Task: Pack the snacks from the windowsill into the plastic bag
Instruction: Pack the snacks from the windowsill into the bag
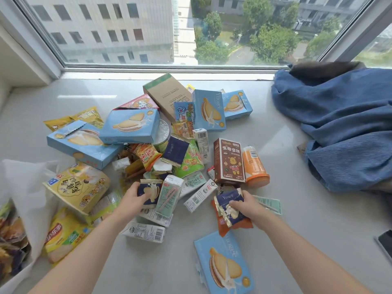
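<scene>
Head view: a pile of snacks (169, 145) lies on the pale windowsill (265, 145) under the window. The left hand (135, 198) grips a navy packet (149, 193) at the near edge of the pile, fingers curled round it, just beside a green carton (169, 196). The right hand (247, 205) pinches a second navy packet (230, 209), which lies over an orange pack (237, 227). The white plastic bag (27, 187) sits open at the left edge of the sill, with packets showing inside it. A yellow box (78, 185) leans just beside the bag. A blue box (224, 266) lies near, between the 2 forearms. A brown box (229, 160) stands beside an orange cup (254, 166). A blue cloth (343, 128) is heaped at the right, and a phone (385, 242) lies at the right edge.
</scene>
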